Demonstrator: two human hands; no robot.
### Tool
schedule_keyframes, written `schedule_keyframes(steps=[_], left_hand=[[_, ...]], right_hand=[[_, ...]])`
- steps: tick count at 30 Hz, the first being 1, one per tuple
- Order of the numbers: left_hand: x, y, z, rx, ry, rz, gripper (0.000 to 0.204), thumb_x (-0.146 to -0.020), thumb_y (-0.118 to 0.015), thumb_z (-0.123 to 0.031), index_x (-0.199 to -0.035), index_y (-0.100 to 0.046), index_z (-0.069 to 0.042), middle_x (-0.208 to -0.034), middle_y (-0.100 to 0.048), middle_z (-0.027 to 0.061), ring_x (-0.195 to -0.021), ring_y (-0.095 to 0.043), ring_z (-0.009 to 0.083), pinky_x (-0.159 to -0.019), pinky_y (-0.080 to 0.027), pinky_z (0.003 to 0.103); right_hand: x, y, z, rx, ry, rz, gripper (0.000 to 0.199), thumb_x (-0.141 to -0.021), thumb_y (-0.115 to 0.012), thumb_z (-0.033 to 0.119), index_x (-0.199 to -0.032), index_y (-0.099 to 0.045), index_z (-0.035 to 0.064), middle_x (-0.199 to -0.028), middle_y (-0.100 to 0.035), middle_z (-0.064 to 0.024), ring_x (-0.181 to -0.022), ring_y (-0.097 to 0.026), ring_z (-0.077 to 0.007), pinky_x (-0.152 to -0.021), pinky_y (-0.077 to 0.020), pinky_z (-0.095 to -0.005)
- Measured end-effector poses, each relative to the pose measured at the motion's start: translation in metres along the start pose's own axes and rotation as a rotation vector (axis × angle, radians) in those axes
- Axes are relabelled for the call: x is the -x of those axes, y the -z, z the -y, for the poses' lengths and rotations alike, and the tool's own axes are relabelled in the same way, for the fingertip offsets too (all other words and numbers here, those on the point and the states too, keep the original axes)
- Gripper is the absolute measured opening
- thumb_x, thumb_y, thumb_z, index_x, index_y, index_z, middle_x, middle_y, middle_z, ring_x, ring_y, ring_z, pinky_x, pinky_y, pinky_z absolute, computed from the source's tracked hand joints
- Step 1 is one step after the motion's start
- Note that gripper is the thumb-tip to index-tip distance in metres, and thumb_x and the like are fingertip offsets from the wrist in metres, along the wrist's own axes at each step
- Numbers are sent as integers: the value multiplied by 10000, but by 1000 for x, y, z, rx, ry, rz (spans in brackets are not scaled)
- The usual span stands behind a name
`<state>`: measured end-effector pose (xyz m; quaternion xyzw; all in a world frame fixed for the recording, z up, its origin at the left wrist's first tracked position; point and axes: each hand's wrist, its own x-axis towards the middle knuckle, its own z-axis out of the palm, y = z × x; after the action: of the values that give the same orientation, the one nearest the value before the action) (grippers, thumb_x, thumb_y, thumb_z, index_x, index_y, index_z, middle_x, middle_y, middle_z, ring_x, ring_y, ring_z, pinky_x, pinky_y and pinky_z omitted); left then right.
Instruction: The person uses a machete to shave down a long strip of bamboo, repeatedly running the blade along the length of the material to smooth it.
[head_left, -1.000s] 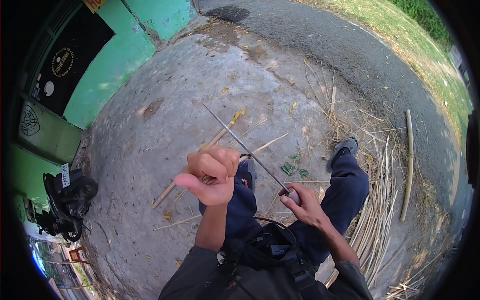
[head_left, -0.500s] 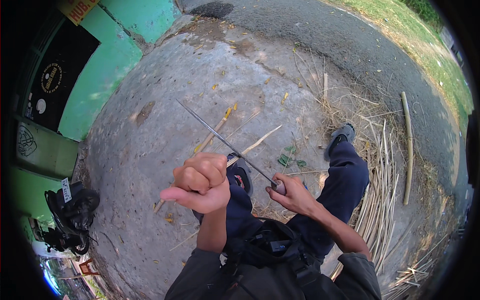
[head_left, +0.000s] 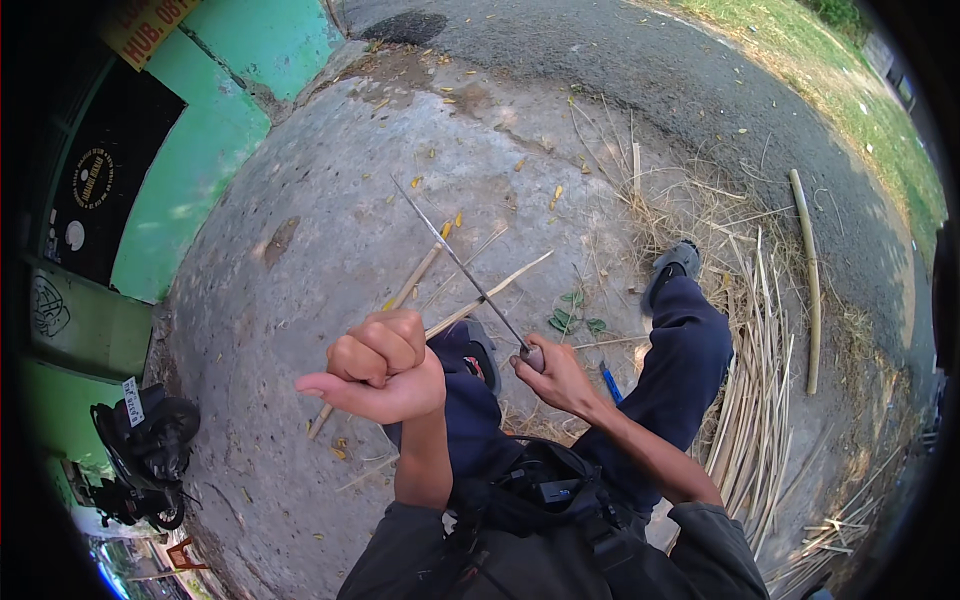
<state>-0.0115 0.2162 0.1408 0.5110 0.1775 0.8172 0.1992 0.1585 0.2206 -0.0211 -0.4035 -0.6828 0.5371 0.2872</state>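
- Since the earlier frames the left hand (head_left: 380, 365) has dropped lower and nearer the camera, and the knife (head_left: 462, 266) now points more steeply up and left.
- No container shows; loose material lies straight on the ground, with a heap of split bamboo strips (head_left: 757, 395) piled at the person's right beside the right leg (head_left: 690, 350).
- The left hand is raised, curled into a tight fist with the thumb stuck out to the left, gripping a pale bamboo strip (head_left: 478, 300) that runs up and right from the fist.
- The right hand (head_left: 560, 380) is closed around the knife's handle, wrist bent, forearm coming in from the lower right.
- The long, thin, grey blade crosses over the strip just above the left knee.
- A thicker round bamboo pole (head_left: 808, 270) lies apart at the edge of the asphalt road (head_left: 640, 70).
- The concrete ground (head_left: 330, 200) is rough, grey and stained, scattered with yellow chips and dry straw.
- A green wall (head_left: 200, 150) stands at left, with a parked motorcycle (head_left: 145, 460) below it.
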Motion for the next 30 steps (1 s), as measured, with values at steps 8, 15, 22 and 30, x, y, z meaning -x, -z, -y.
schedule_keyframes(steps=[8,15,22,30], left_hand=[[-4,2,4,46,27,21,600,-1111,-204,-567,-658,-227,-175,-469,-224,-28,-386,-78,67,-387,-54,271],[-13,19,-5,113,46,105,600,-1109,-174,-572,-664,-234,-175,-472,-255,-23,-370,-105,73,-385,-60,274],[-11,13,-5,54,32,133,597,-1089,-247,-606,-701,-274,-153,-547,-281,-13,-414,-176,84,-409,-130,272],[-64,0,2,-308,212,152,949,-806,-540,-890,-1240,-426,-53,-960,-474,70,-833,-543,222,-803,-485,402]], right_hand=[[-7,-5,-24,-50,8,-30,290,-931,-693,250,-958,-610,-27,-625,-579,-200,-518,-564,-280,-535,-446,-400],[-5,8,12,47,-37,1,294,-916,-695,239,-953,-594,-34,-658,-590,-225,-592,-634,-341,-589,-483,-430],[-9,6,-1,23,-33,-10,294,-907,-692,237,-934,-593,-39,-671,-592,-205,-591,-630,-307,-594,-483,-419],[-20,15,18,-178,-182,-4,385,-946,-701,359,-915,-619,-17,-661,-621,-108,-579,-605,-186,-571,-476,-373]])
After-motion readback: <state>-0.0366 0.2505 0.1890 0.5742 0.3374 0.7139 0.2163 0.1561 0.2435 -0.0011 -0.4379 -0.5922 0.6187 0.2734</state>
